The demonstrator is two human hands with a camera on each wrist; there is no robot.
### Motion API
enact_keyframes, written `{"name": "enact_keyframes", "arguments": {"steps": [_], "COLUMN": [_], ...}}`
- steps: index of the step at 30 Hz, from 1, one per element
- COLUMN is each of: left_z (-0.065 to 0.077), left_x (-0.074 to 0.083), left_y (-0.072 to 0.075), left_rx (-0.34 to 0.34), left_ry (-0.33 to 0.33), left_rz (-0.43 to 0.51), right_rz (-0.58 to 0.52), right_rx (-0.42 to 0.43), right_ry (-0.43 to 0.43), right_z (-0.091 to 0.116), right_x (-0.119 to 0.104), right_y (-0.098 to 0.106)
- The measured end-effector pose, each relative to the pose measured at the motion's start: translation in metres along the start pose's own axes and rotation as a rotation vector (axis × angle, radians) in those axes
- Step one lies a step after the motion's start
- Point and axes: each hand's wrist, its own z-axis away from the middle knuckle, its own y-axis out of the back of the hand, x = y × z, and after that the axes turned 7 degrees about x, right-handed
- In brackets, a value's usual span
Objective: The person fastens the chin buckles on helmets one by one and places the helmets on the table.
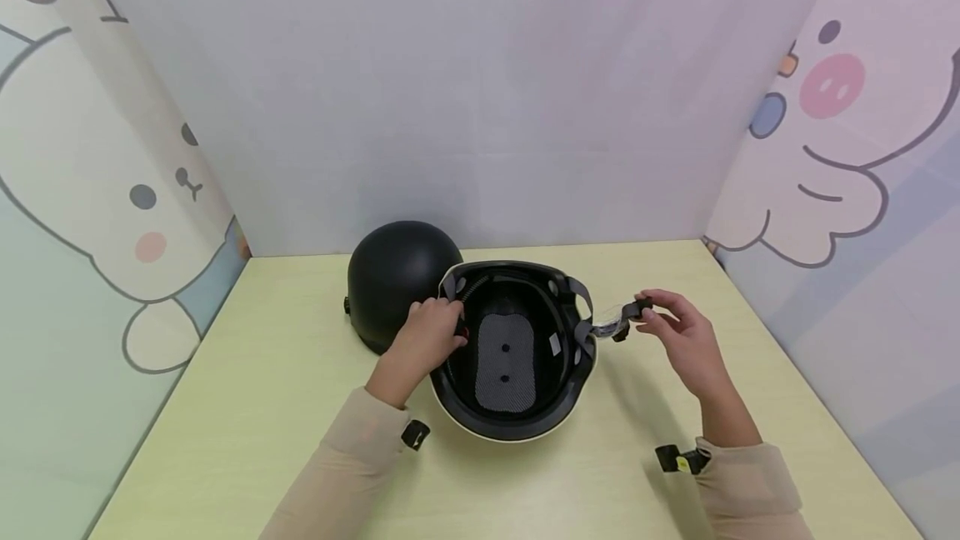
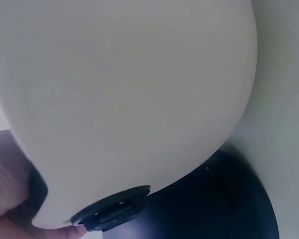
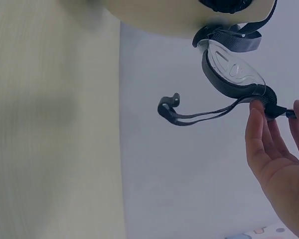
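A pale-shelled helmet (image 1: 510, 425) lies with its opening toward me, showing a black lining and a grey mesh pad (image 1: 506, 365). At its left rim my left hand (image 1: 423, 336) grips the edge; the left wrist view shows mostly the smooth outer shell (image 2: 129, 89). Off the right rim runs a grey chin strap (image 1: 611, 327), pulled out sideways. My right hand (image 1: 682, 344) pinches the black buckle (image 3: 276, 111) at its end. In the right wrist view, a clear plastic piece (image 3: 234, 64) lies along the strap, and a loose strap end (image 3: 168, 107) hangs free.
A matte black helmet (image 1: 401, 273) stands dome up behind and left of the pale one, partly hidden by it. Both are on a light yellow table (image 1: 225, 407). A grey-white wall (image 1: 450, 107) rises behind, with cartoon panels at both sides.
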Motion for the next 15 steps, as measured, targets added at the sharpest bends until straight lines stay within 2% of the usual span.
{"name": "enact_keyframes", "arguments": {"steps": [10,13,15], "left_z": [0.001,0.002,0.002], "left_x": [0.0,0.0,-0.001], "left_y": [0.0,-0.001,-0.001], "left_rx": [0.005,0.001,0.003], "left_ry": [0.007,0.022,0.037], "left_rz": [0.099,0.162,0.238], "right_rz": [0.016,0.023,0.035], "right_rx": [0.001,0.009,0.02], "right_ry": [0.007,0.019,0.023], "right_z": [0.001,0.002,0.001], "right_x": [-0.008,-0.012,-0.016], "right_y": [-0.001,-0.002,-0.002]}}
